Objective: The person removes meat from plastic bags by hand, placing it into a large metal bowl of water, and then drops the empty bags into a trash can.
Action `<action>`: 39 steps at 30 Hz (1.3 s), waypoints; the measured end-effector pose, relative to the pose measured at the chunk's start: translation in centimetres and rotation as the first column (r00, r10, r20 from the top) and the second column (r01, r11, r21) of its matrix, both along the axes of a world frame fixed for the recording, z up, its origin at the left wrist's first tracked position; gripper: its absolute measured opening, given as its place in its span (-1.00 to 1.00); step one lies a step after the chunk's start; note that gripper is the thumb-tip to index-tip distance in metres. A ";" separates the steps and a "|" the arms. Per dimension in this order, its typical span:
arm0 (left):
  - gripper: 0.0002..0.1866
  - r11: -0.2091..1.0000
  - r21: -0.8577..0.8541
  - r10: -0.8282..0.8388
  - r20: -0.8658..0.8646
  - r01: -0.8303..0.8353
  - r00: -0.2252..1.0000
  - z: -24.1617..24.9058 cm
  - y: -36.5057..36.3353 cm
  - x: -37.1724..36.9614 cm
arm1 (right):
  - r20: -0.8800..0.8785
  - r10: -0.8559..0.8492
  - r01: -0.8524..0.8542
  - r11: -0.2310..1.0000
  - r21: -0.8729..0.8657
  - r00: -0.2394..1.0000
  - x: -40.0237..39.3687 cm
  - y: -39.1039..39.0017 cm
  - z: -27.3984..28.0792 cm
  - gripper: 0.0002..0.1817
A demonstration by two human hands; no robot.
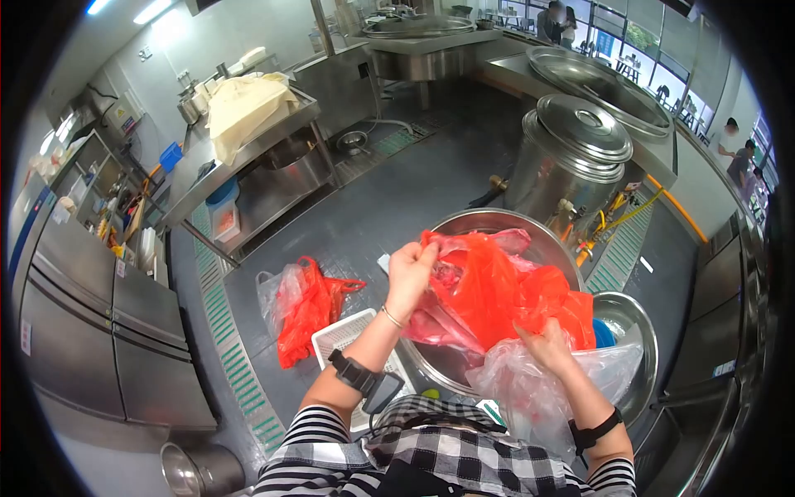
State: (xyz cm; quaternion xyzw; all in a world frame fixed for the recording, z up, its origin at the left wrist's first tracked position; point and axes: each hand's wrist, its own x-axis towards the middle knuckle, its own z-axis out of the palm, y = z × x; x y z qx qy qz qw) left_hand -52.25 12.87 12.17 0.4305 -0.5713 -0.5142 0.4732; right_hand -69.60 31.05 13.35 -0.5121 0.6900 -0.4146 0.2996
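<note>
A red plastic bag (480,286) is stretched between my two hands above a large metal basin (451,222). My left hand (411,272) is closed on the bag's upper left edge. Lower down on the right, my right hand (548,346) grips the same bag, its fingers partly lost in the folds. Pink raw meat (439,325) lies in the basin and shows around the bag; how much is inside the bag is hidden. A crumpled clear plastic bag (517,377) hangs below my right hand, over the basin's front rim.
A smaller metal bowl (650,352) with a blue item (603,334) stands to the right. Left are a white plastic basket (331,335) and discarded red bags (306,311) on the floor. A lidded steel pot (571,149) stands behind the basin. Distant people (553,23) are beyond the counters.
</note>
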 end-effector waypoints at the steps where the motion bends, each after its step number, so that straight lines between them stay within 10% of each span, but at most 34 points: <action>1: -0.64 1.000 -0.005 -0.031 -0.063 0.031 0.998 0.9 0.8 -0.7 | -0.003 -0.005 0.005 1.000 -0.001 1.000 -0.2 0.1 0.1 -0.72; 3: -0.63 0.996 -0.074 -0.055 0.025 0.057 0.998 -0.1 0.8 -1.0 | 0.022 -0.158 0.159 0.987 -0.038 0.987 -0.6 0.7 0.5 -0.73; 5: -0.59 0.894 0.427 -0.139 -0.023 0.136 0.990 -2.0 -1.5 -0.6 | 0.027 -0.169 0.171 0.984 -0.058 0.985 -2.0 1.8 1.1 -0.74; 6: -0.54 0.656 0.673 -0.156 -0.322 0.342 0.934 -4.2 -3.4 0.7 | 0.033 -0.174 0.176 0.981 -0.079 0.984 -2.4 2.3 1.5 -0.74; 13: -0.51 0.520 0.689 -0.196 -0.480 0.506 0.855 0.4 -2.8 0.7 | -0.215 0.159 -0.182 0.979 -0.093 0.964 -3.5 5.6 2.7 -0.71; 18: -0.68 0.398 0.650 -0.328 -0.558 0.647 0.762 -5.5 -6.4 1.8 | -0.351 0.228 -0.296 0.943 -0.153 0.908 -2.9 6.8 3.6 -0.68; 21: -0.86 0.556 0.702 -0.319 -0.313 0.444 0.894 -3.3 -5.1 1.7 | -0.335 0.304 -0.346 0.936 -0.069 0.892 -3.0 6.8 2.7 -0.65; 23: -0.90 0.731 0.631 -0.240 -0.116 0.258 0.964 -2.2 -4.7 0.7 | -0.292 0.367 -0.378 0.926 0.019 0.883 -3.1 6.5 1.8 -0.63; 25: -0.89 0.997 -0.042 -0.006 0.787 0.064 0.617 -1.0 -4.2 -0.7 | -0.316 0.387 -0.371 0.922 0.112 0.866 -3.1 6.0 1.2 -0.62; 29: -0.82 0.922 -0.202 -0.195 0.491 0.329 0.849 4.3 0.0 -3.9 | -0.292 0.255 -0.189 0.953 0.235 0.922 -3.5 6.0 0.3 -0.66; 30: -0.83 0.878 -0.124 -0.376 0.421 0.463 0.825 7.1 2.1 -4.3 | -0.327 0.020 -0.029 0.999 -0.025 0.945 -3.4 5.9 0.4 -0.67; 31: -0.83 0.751 -0.318 -0.468 0.363 0.579 0.806 8.4 3.6 -4.6 | -0.303 -0.214 0.129 0.952 -0.278 0.929 -3.3 6.1 0.4 -0.68; 33: -0.73 0.457 -0.560 -0.582 0.400 0.691 0.708 10.1 5.3 -4.5 | -0.558 -0.331 0.335 0.937 -0.099 0.761 -8.7 9.0 -0.2 -0.69; 35: -0.73 0.507 -0.650 -0.466 0.346 0.566 0.814 9.6 5.7 -4.3 | 0.084 -0.663 0.643 0.676 -0.359 0.744 -9.3 10.4 1.7 -0.72; 37: -0.72 0.541 -0.561 -0.442 0.443 0.626 0.780 5.8 3.1 -4.0 | -0.162 -0.722 0.577 0.649 -0.496 0.673 -12.8 15.2 0.4 -0.72; 39: -0.62 0.633 -0.436 -0.325 0.601 0.640 0.730 0.6 1.8 -3.5 | -0.003 -0.759 0.626 0.539 -0.563 0.651 -14.8 19.7 1.0 -0.72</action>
